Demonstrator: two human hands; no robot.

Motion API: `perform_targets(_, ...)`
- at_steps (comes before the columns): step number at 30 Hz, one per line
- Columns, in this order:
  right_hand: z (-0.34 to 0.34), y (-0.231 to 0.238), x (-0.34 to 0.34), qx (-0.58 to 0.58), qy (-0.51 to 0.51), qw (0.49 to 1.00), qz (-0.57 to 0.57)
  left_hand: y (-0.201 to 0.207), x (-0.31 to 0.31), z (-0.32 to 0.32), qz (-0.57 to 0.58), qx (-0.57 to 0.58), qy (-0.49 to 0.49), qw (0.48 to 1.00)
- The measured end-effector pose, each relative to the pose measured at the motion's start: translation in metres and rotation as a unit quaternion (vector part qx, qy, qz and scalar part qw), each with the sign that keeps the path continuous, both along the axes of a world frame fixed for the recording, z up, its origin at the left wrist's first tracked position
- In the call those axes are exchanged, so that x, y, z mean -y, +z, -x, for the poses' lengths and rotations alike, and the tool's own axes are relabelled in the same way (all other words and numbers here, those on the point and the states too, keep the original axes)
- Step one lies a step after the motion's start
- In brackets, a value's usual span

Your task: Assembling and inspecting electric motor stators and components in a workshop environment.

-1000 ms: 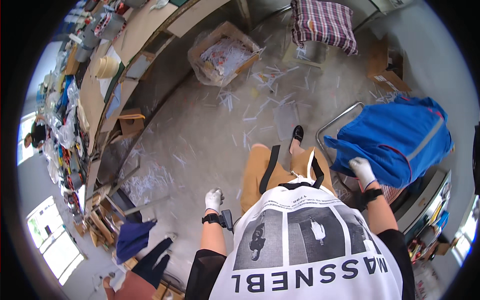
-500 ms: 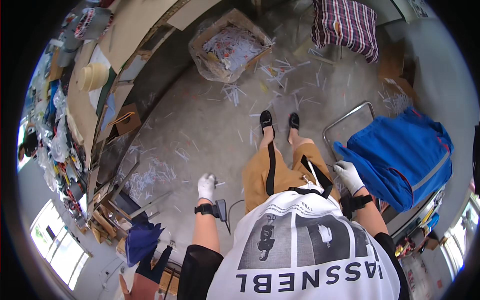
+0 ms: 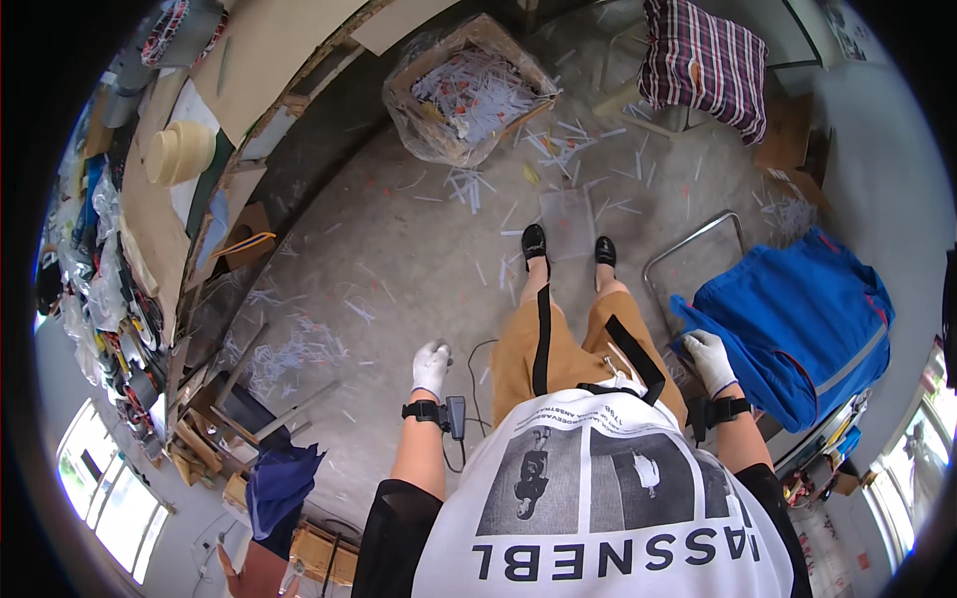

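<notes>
**A:** So going left to right from the blue fabric bag (image 3: 797, 329): way off to its left is a cluttered worktop (image 3: 150, 229) with a cream hat (image 3: 179, 151). Nearer it is the left hand (image 3: 431, 367), white glove, hanging free over the concrete floor (image 3: 379, 249). Grip looks loosely curled around nothing.

**B:** And the right hand (image 3: 711, 361)?

**A:** Right on the bag's near left edge, fingers closed on the cloth. The bag sits slumped against a metal frame (image 3: 688, 249), just right of the person's legs.

**B:** Grabbing stage then?

**A:** I'd say so, a hold just being taken. A firmer pinch looks needed, maybe the left hand crossing over. The cardboard box (image 3: 469, 90) of white strips is well up-left of the bag.
</notes>
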State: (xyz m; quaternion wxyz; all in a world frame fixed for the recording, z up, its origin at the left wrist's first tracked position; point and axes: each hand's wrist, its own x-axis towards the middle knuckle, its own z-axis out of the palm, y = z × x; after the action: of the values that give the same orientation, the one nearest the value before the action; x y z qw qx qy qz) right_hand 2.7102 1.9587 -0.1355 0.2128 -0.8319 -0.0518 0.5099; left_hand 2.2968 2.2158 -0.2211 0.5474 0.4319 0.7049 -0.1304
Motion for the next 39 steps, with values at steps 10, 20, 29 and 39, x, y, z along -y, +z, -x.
perform_targets(10,-0.013,-0.083,-0.068,0.033,0.225,0.971,0.070,-0.051,0.032,0.016,0.041,0.008,0.076,0.996)
perform_targets(20,-0.023,-0.363,-0.118,0.116,0.166,0.964,0.171,-0.052,0.164,0.054,0.270,-0.128,0.032,0.954)
perform_targets(29,-0.025,-0.616,-0.101,0.074,0.117,0.953,0.271,-0.092,0.183,0.129,0.285,-0.341,0.193,0.875)
perform_targets(39,-0.017,-0.701,-0.067,0.210,0.126,0.948,0.203,-0.163,0.183,0.123,0.269,-0.358,0.181,0.875)
